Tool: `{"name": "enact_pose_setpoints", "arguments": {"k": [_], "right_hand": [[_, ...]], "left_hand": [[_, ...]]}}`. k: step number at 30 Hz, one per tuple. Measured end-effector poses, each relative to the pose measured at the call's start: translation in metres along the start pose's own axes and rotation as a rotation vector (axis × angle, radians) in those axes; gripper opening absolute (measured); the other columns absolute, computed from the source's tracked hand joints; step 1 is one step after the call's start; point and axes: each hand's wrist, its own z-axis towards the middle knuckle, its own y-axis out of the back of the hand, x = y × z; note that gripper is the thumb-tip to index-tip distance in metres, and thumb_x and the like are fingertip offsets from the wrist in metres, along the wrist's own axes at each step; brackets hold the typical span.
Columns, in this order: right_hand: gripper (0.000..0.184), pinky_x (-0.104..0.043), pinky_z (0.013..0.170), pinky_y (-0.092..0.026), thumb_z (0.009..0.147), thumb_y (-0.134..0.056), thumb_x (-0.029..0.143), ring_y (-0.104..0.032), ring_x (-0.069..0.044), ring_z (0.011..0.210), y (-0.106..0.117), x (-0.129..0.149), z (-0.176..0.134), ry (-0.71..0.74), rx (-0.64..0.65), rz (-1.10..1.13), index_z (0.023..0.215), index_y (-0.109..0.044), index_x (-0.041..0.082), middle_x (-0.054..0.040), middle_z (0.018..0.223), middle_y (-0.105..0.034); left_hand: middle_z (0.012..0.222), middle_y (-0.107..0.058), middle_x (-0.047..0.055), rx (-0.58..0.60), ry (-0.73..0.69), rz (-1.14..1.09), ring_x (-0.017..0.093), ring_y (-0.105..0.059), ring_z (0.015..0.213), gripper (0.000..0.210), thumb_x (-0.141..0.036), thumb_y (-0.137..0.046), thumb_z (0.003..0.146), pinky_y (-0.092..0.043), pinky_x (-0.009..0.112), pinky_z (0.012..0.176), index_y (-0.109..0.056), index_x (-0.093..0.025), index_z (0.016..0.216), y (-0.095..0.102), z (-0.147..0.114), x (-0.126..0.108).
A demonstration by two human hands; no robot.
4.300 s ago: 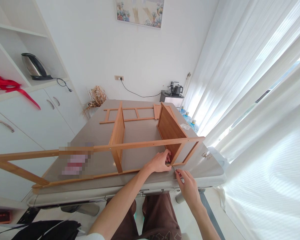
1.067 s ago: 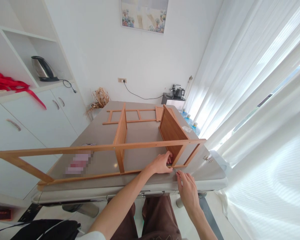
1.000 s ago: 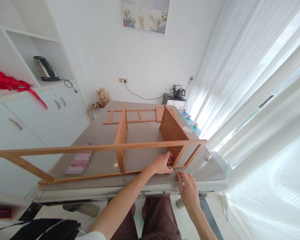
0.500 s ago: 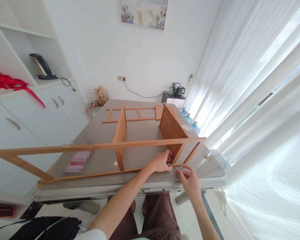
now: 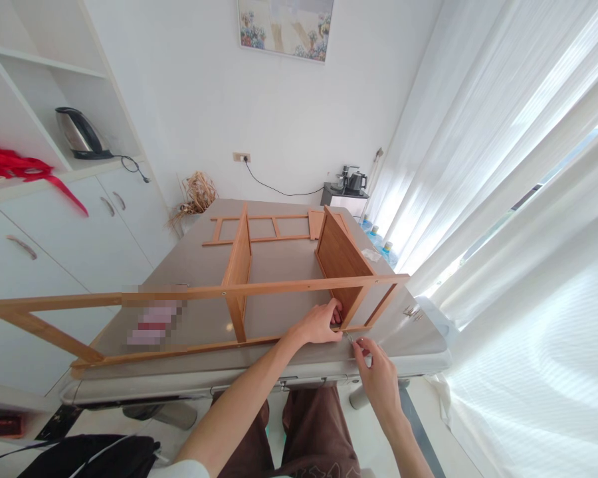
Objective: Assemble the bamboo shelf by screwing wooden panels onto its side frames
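Note:
A wooden shelf frame point(image 5: 289, 286) stands on its side on the table, with a left shelf board point(image 5: 238, 255) and a right shelf board point(image 5: 341, 242) set across it. My left hand point(image 5: 321, 323) is closed around the near lower rail where it meets the right board; its fingertips are inside the frame, partly hidden. Just to the right, my right hand point(image 5: 376, 365) pinches a small thin metal hex key point(image 5: 349, 338), whose tip points at the rail by that joint. Several metal screws point(image 5: 412, 312) lie on the table to the right.
Behind the frame, a ladder-like wooden side piece point(image 5: 264, 238) lies on the grey table point(image 5: 284, 262). A blurred printed sheet point(image 5: 154, 322) rests at left. White curtains point(image 5: 528, 332) hang along the right, and a black bag point(image 5: 90, 455) is at lower left.
My right hand has turned slightly, its fingers drawn closer together around the hex key. My left hand keeps its grip on the frame. The whole view has shifted slightly.

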Motion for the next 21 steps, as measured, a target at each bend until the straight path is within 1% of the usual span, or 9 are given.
{"name": "enact_pose_setpoints", "arguments": {"k": [5, 15, 19, 21], "right_hand": [[0.032, -0.029, 0.072, -0.047, 0.100, -0.041, 0.045, -0.063, -0.018, 0.076, -0.0017, -0.0018, 0.0011, 0.078, 0.023, -0.036, 0.097, -0.064, 0.023, -0.0041, 0.084, -0.067], [0.031, -0.030, 0.073, -0.047, 0.101, -0.041, 0.043, -0.061, -0.019, 0.075, -0.0042, -0.0037, 0.0040, 0.114, 0.016, -0.059, 0.099, -0.064, 0.022, -0.0042, 0.082, -0.065], [0.033, -0.035, 0.079, -0.046, 0.101, -0.039, 0.040, -0.061, -0.023, 0.084, -0.0021, -0.0001, 0.0059, 0.173, 0.039, -0.090, 0.104, -0.066, 0.021, -0.0076, 0.087, -0.067], [0.034, -0.038, 0.082, -0.045, 0.100, -0.039, 0.041, -0.061, -0.025, 0.088, -0.0010, 0.0023, 0.0073, 0.180, 0.048, -0.083, 0.104, -0.067, 0.021, -0.0086, 0.088, -0.069]], "left_hand": [[0.093, -0.068, 0.001, 0.003, -0.002, -0.007, 0.019, -0.065, 0.082, 0.049, -0.026, -0.072, 0.068, -0.051, 0.032, 0.078, -0.044, -0.024, 0.108, 0.0004, 0.0000, -0.0005], [0.094, -0.068, 0.001, 0.004, -0.002, -0.006, 0.019, -0.065, 0.082, 0.050, -0.026, -0.072, 0.068, -0.051, 0.031, 0.078, -0.044, -0.023, 0.110, -0.0001, 0.0002, -0.0004], [0.093, -0.068, 0.001, 0.000, -0.002, 0.005, 0.019, -0.065, 0.082, 0.051, -0.026, -0.073, 0.068, -0.051, 0.031, 0.077, -0.045, -0.023, 0.110, -0.0009, 0.0008, 0.0007], [0.093, -0.068, 0.000, -0.001, -0.002, 0.008, 0.019, -0.065, 0.082, 0.051, -0.026, -0.072, 0.068, -0.051, 0.031, 0.078, -0.045, -0.024, 0.110, -0.0012, 0.0010, 0.0011]]}}
